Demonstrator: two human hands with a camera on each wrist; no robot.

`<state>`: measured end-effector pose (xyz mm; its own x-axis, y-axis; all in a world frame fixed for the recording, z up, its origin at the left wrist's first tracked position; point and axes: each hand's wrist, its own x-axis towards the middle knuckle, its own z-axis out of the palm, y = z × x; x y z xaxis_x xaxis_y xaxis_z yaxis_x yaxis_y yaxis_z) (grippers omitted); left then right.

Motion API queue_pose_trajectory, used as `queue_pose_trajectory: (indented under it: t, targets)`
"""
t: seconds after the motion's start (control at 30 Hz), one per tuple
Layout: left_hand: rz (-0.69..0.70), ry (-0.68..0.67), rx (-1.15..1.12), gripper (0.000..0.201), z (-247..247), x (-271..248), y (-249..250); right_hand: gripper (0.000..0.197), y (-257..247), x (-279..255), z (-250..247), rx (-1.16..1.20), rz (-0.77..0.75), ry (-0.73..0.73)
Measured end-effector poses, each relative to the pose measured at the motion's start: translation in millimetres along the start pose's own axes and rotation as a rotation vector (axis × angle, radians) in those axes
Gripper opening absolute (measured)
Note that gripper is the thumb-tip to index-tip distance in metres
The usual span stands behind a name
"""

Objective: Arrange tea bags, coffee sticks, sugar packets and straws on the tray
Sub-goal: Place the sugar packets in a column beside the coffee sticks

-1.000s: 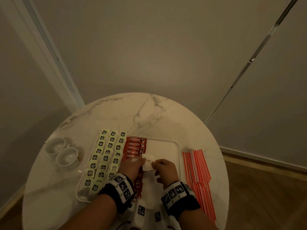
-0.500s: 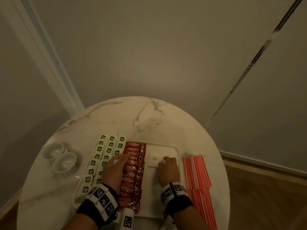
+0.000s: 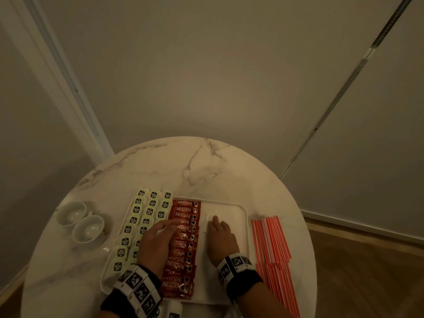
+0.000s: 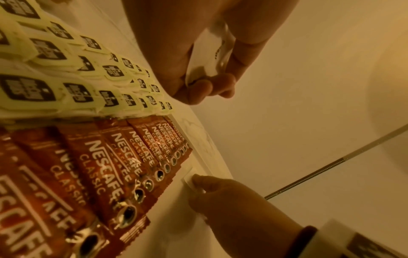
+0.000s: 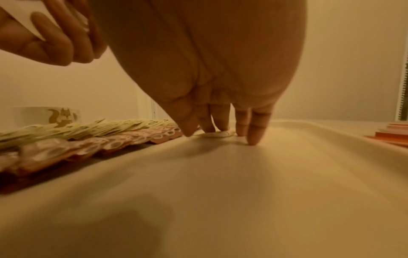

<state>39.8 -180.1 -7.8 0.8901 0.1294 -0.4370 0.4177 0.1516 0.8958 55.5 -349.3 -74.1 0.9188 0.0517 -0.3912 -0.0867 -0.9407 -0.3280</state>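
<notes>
Left hand (image 3: 158,239), above the coffee sticks (image 3: 182,246), grasps spare sugar packets (image 4: 209,57). Right hand (image 3: 221,235), fingers straight, presses one sugar packet (image 5: 217,134) flat near the tray's (image 3: 245,226) far edge; best slid snug beside the sticks. Straws (image 3: 274,246) wait along the tabletop's right edge.

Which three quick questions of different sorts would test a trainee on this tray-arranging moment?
1. True or false: the straws lie on the tray.
2. What does the left hand hold? A) white packets B) a straw C) a cup
3. Fill in: the right hand presses a sugar packet beside the ___ sticks.

Key: 1 false, they lie on the table; 2 A; 3 coffee.
</notes>
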Motion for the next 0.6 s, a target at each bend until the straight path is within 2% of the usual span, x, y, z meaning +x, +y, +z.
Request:
queue_pose_trajectory:
  t: [0.07,0.2,0.6]
  targets:
    - [0.000,0.010,-0.009,0.016,-2,-1,0,0.052,1,5,-3,-0.002,-0.047,0.079]
    - [0.008,0.027,-0.012,0.017,-6,2,-2,0.035,2,13,-8,0.006,-0.040,0.165]
    - [0.014,0.028,-0.049,0.017,-12,7,-5,0.032,-4,43,-15,0.027,-0.013,0.196]
